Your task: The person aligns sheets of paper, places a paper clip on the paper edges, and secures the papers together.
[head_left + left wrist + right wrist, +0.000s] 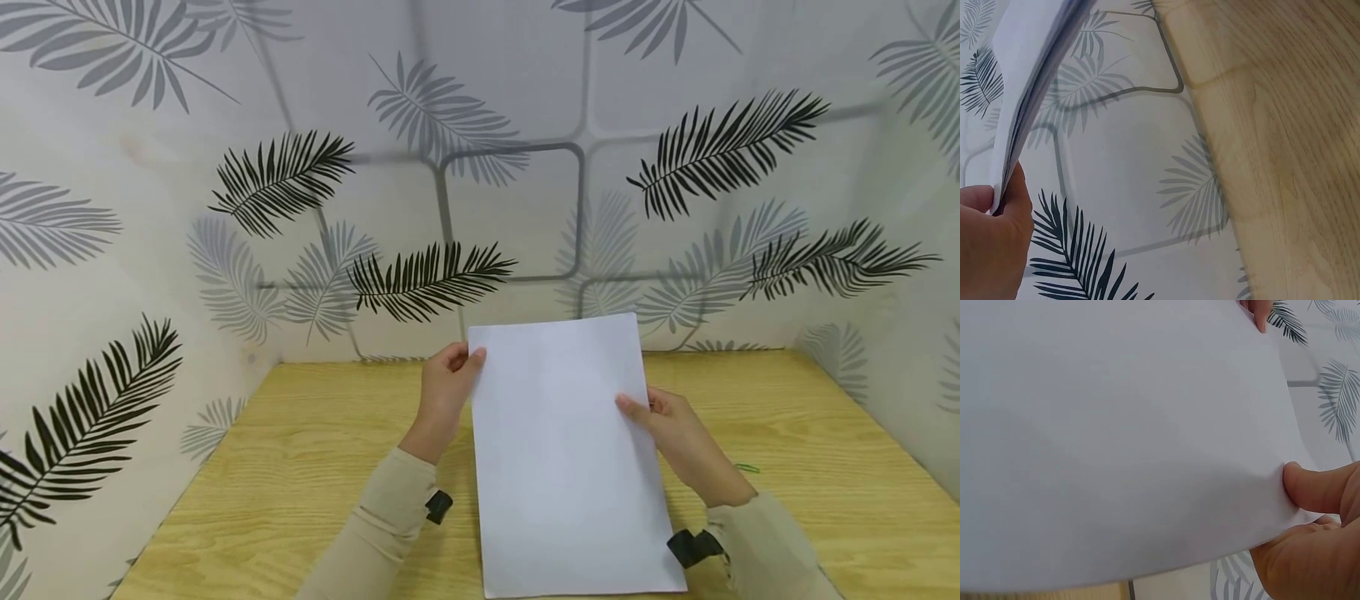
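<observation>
A stack of white paper is held up in front of me, its blank face towards the head camera. My left hand pinches its upper left corner, thumb on the front and fingers behind. On the right edge, a little lower, my right hand grips the stack the same way. Several layered sheet edges show in the left wrist view. In the right wrist view the paper bends slightly near the right thumb. Most fingers of both hands are hidden behind the stack.
A small green paper clip lies on the wood-grain table, just right of my right wrist. Leaf-patterned walls close in the table at the back and sides. Each wrist wears a small black camera mount.
</observation>
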### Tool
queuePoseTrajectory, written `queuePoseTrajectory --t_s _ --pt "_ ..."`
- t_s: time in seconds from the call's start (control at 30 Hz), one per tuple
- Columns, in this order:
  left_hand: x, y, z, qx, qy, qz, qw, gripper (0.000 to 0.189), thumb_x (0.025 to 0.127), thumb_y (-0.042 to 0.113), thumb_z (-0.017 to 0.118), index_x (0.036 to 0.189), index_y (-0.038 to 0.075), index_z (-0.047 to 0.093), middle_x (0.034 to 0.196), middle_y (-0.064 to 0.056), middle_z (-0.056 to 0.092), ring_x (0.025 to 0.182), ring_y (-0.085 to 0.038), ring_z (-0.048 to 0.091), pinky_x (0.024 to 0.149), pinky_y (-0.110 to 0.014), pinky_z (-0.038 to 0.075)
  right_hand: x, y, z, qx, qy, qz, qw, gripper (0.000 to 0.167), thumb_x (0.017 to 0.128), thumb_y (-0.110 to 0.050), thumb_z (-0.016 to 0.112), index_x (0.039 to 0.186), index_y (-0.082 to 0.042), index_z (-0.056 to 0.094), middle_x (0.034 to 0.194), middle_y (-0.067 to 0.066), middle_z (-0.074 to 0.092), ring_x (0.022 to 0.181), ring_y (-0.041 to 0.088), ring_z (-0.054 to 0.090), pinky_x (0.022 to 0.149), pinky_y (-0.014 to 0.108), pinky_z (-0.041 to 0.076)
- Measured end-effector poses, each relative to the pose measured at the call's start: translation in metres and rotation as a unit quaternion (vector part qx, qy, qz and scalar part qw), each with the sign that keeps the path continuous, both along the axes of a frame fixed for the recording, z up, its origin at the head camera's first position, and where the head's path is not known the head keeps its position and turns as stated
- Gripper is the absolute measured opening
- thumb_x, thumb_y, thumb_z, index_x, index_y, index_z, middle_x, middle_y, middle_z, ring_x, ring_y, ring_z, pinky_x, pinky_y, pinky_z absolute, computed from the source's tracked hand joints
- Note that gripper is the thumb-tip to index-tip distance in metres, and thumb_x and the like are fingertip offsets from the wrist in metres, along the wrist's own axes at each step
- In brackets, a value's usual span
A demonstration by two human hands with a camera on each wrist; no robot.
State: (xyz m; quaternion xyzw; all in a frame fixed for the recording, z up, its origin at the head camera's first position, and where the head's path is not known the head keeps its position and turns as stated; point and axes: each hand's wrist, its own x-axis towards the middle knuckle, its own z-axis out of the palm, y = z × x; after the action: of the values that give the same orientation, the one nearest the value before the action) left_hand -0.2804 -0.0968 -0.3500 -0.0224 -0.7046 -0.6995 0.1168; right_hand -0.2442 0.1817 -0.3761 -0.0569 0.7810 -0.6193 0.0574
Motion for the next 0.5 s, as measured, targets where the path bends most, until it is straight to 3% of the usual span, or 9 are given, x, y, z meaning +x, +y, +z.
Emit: queuePoseTrajectory --t_s 0.33,0.5 --pt "-0.0005 -0.0057 -0.0065 -0.060 -0.009 -0.018 0.9980 0.020 0.093 0.015 0.065 0.101 -0.003 0.069 0.082 -0.004 0.062 0.070 -0.012 0.056 0.070 -0.031 0.052 -0.0003 0.0017 -0.0037 0.006 -0.002 -0.009 0.9999 0.057 0.101 -0.029 0.052 0.140 0.009 0.039 0.122 0.020 0.059 0.098 0.016 0.059 0.083 0.036 0.050" --pt "-0.0004 -0.0038 -0.0076 -0.064 -0.003 -0.014 0.9979 0.018 0.092 0.014 0.067 0.098 -0.003 0.070 0.079 -0.002 0.061 0.069 -0.011 0.055 0.065 -0.025 0.049 -0.0023 0.0054 -0.0066 0.002 -0.009 -0.004 0.9999 0.056 0.101 -0.029 0.051 0.140 0.009 0.038 0.118 0.016 0.061 0.096 0.015 0.060 0.083 0.033 0.050"
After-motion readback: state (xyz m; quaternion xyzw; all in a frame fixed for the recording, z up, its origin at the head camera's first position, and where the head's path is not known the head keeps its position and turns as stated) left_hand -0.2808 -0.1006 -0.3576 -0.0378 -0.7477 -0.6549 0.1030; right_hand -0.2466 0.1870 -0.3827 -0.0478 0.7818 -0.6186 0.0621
